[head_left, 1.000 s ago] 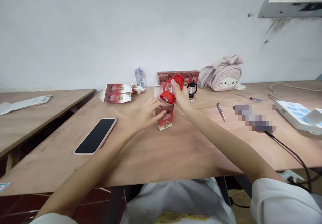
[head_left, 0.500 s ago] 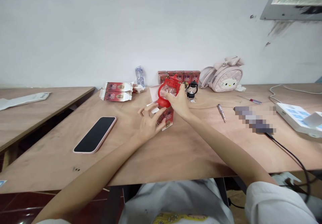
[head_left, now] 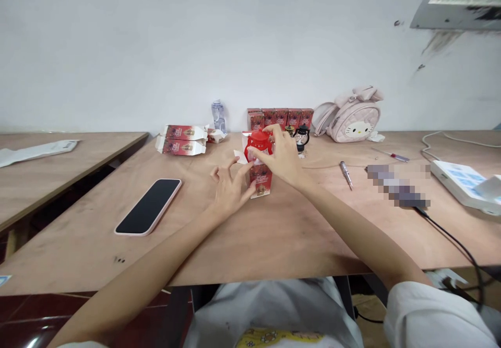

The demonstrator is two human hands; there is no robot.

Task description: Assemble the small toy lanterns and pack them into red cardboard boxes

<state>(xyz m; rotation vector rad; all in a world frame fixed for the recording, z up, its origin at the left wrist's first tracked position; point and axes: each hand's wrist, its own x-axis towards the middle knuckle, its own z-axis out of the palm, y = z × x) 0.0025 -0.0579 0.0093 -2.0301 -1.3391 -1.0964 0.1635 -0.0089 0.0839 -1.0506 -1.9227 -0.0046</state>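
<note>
With my right hand [head_left: 285,155] I hold the red lantern with a clear rounded body [head_left: 259,138], thumb bent across its front and fingers curled round its right side, drawn in close on it. The lantern stands upright right at the top of the small red printed cardboard box [head_left: 263,178]; its base is hidden from me, so I cannot tell how far inside it sits. My left hand [head_left: 230,185] is half spread, with forefinger and thumb at the left edge of the box; I cannot tell whether they grip it or merely touch. A white flap [head_left: 239,155] stands out from the box's upper left. Behind, against the wall, is a row of red printed boxes [head_left: 282,116], with a black lantern with a clear body [head_left: 301,136] in front of its right end. The pale pink round bag with a cat face [head_left: 354,118] sits farther right. Well to my left lie two red-and-white cartons with raised end flaps [head_left: 183,139] and, nearer me, a black-screened phone with a pink edge [head_left: 149,206].
</note>
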